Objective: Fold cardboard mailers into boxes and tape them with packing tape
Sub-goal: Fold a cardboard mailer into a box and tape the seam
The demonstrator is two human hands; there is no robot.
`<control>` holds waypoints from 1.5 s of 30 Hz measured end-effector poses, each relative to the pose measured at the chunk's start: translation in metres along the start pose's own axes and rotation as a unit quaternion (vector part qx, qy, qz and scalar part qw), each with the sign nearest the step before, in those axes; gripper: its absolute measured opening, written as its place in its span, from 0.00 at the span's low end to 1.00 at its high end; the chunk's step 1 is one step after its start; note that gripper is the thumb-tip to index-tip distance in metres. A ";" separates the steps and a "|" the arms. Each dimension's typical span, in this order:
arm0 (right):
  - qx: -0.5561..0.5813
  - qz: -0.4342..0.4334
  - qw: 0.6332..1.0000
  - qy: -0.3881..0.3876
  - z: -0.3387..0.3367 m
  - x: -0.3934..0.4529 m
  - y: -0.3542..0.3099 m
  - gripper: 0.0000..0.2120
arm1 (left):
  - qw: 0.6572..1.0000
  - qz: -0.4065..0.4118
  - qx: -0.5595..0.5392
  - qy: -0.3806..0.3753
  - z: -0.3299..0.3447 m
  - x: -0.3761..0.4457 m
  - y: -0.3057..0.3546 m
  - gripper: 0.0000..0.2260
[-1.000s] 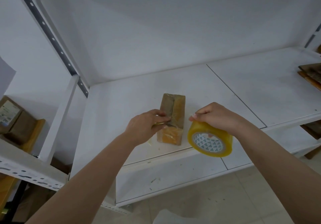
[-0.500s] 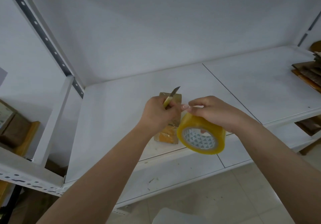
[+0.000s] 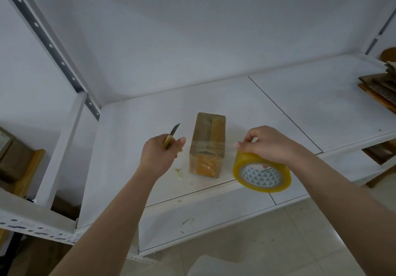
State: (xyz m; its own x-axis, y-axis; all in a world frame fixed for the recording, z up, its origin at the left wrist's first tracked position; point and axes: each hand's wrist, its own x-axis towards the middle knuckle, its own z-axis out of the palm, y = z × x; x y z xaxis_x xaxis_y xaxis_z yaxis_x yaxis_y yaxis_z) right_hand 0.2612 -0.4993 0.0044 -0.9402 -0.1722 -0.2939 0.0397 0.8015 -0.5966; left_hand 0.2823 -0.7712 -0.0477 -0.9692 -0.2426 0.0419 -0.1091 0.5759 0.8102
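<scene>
Standing on a white shelf of a white metal rack, a small cardboard box sits near the front edge, wrapped in clear tape with an orange patch on its near end. The left hand is just left of the box, apart from it, fingers curled round a small knife with a yellowish handle and its blade pointing up and away. The right hand is just right of the box, gripping a roll of yellowish packing tape; a clear strip seems to run from the roll toward the box. The roll's inner core carries a pattern of small dark triangles; no writing is readable. A scrap of tape lies on the shelf by the box. Flat cardboard is stacked at the far right. A bare white wall stands behind, pale tiled floor below, and brown boxes sit on a neighbouring rack to the left.
</scene>
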 end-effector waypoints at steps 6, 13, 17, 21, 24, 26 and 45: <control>-0.069 0.016 0.998 0.003 0.012 0.008 -0.003 0.17 | 0.999 -0.003 0.032 0.000 0.004 0.007 -0.010 0.17; -0.084 0.034 0.995 -0.043 0.030 0.018 -0.007 0.19 | 0.998 -0.042 0.032 -0.019 0.009 0.011 -0.029 0.17; -0.088 0.024 0.993 -0.070 0.036 0.022 -0.012 0.20 | 0.991 -0.108 -0.047 -0.062 0.019 0.005 -0.042 0.18; -0.060 0.022 0.995 -0.072 0.041 0.021 -0.007 0.20 | 0.952 -0.203 -0.206 -0.102 0.047 -0.012 -0.041 0.19; -0.050 0.019 0.996 -0.068 0.042 0.023 -0.005 0.20 | 0.945 -0.244 -0.195 -0.095 0.052 -0.015 -0.043 0.24; -0.041 0.019 0.997 -0.068 0.041 0.025 -0.004 0.19 | 0.950 -0.260 -0.141 -0.102 0.052 -0.017 -0.049 0.27; 0.150 0.037 0.976 -0.151 0.028 0.021 0.014 0.08 | 0.935 0.053 -0.010 -0.350 0.046 0.030 0.049 0.20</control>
State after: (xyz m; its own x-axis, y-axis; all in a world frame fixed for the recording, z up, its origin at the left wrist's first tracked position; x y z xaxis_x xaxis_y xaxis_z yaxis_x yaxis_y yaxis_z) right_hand 0.2516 -0.5076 -0.0315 -0.7903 -0.3169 -0.5244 0.2445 0.6217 -0.7441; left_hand 0.2379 -0.7147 -0.0336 -0.8820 0.3901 -0.2644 -0.0067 0.5507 0.8347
